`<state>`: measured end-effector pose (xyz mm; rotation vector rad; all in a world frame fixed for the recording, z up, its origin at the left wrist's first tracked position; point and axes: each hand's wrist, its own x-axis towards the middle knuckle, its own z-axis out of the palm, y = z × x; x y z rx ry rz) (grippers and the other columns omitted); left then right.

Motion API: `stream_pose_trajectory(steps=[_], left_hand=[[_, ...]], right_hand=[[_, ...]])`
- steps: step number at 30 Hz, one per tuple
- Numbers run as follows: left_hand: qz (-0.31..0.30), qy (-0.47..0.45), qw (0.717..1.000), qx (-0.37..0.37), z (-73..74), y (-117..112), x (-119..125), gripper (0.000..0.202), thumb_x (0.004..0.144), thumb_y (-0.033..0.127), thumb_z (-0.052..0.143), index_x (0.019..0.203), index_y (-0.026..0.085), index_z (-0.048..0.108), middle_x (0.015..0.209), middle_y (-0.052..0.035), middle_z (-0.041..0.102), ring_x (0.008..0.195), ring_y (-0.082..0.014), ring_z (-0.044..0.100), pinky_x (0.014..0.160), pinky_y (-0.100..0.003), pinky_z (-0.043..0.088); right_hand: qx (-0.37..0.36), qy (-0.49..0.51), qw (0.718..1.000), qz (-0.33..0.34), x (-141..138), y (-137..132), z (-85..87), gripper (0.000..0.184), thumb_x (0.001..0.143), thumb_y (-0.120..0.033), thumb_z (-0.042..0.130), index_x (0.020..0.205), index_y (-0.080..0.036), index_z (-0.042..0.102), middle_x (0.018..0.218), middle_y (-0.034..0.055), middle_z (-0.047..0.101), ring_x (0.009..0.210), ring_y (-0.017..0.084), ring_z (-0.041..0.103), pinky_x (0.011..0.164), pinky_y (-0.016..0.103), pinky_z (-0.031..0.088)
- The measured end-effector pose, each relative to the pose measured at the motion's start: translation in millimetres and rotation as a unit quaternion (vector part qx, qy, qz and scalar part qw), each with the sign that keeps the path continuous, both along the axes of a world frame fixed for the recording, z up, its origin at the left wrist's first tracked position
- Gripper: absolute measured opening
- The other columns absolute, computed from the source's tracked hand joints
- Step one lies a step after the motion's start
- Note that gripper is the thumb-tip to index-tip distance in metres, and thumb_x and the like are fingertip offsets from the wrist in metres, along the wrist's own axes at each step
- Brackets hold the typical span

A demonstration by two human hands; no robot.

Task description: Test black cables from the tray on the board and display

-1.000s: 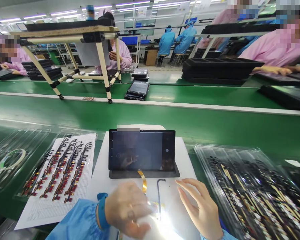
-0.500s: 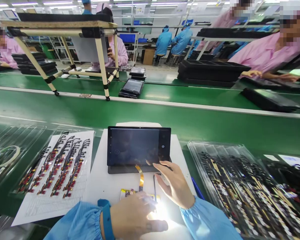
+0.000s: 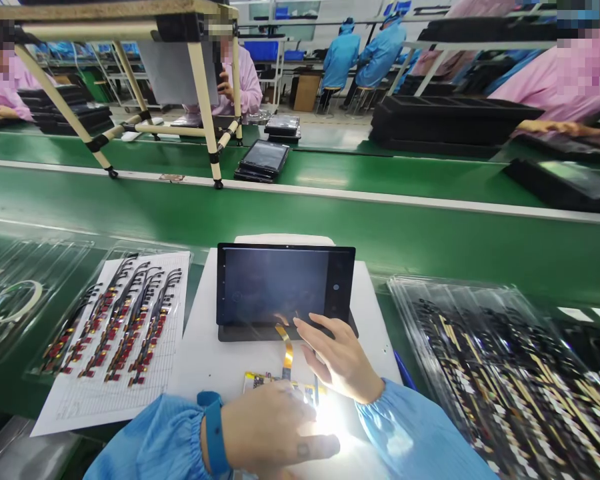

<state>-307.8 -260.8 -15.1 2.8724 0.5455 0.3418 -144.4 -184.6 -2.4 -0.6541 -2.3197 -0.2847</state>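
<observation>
A tablet-like screen stands tilted on a black base on a white stand. It is lit with a dark camera-style display. An orange flat ribbon cable runs from it to a small circuit board, partly under my left hand. That hand lies over the board, thumb stretched to the right and apart from the fingers, which are partly hidden. Strong white light glares beside the thumb. My right hand has its fingers spread, with the fingertips at the screen's lower edge; contact is unclear.
On the left, rows of small red-and-black cable parts lie on a printed sheet. A roll of tape is farther left. Clear trays of strip parts stand right. Behind runs a green belt; people work beyond it.
The view has tilted down and shifted slightly. My right hand has moved a little left along the screen's lower edge. My left hand stays over the board.
</observation>
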Motion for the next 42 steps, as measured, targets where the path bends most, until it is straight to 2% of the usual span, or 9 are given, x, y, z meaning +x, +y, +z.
stream_pose_trajectory(steps=[9, 15, 24, 42], left_hand=[[0.012, -0.018, 1.0, -0.011, 0.0, -0.5, -1.7, 0.054, 0.076, 0.053, 0.06, 0.116, 0.021, 0.041, 0.091, -0.0029, 0.062, 0.067, -0.0161, 0.056, 0.057, -0.029, 0.037], [0.023, -0.026, 0.999, -0.004, 2.2, 0.6, -3.4, 0.05, 0.081, 0.054, 0.053, 0.116, 0.02, 0.044, 0.094, -0.0032, 0.061, 0.074, -0.0167, 0.057, 0.06, -0.03, 0.038], [0.051, -0.103, 0.993, 0.028, -1.2, 0.3, -2.6, 0.044, 0.085, 0.056, 0.046, 0.109, 0.019, 0.047, 0.09, -0.002, 0.061, 0.069, -0.0152, 0.055, 0.059, -0.029, 0.037], [0.047, -0.085, 0.995, 0.017, -1.1, 0.8, -2.9, 0.047, 0.089, 0.059, 0.038, 0.111, 0.018, 0.047, 0.089, -0.003, 0.062, 0.072, -0.0154, 0.056, 0.06, -0.029, 0.038]], right_hand=[[-0.011, 0.013, 1.0, 0.003, 2.2, -0.3, -2.9, 0.02, 0.082, -0.007, 0.05, 0.101, -0.012, 0.056, 0.093, 0.0043, 0.069, 0.092, 0.02, 0.058, 0.073, 0.032, 0.048], [-0.022, 0.006, 1.0, -0.002, 2.7, -0.8, -4.8, 0.019, 0.084, -0.009, 0.048, 0.101, -0.013, 0.056, 0.097, 0.0036, 0.068, 0.094, 0.02, 0.057, 0.074, 0.032, 0.047], [-0.039, -0.012, 0.999, -0.002, 3.1, -1.9, -7.3, 0.02, 0.086, -0.012, 0.046, 0.102, -0.011, 0.057, 0.103, 0.0032, 0.066, 0.098, 0.021, 0.055, 0.078, 0.033, 0.046], [-0.043, -0.02, 0.999, -0.004, -2.6, -2.9, -2.1, 0.018, 0.088, -0.012, 0.043, 0.097, -0.011, 0.059, 0.104, 0.0035, 0.066, 0.097, 0.02, 0.056, 0.075, 0.031, 0.044]])
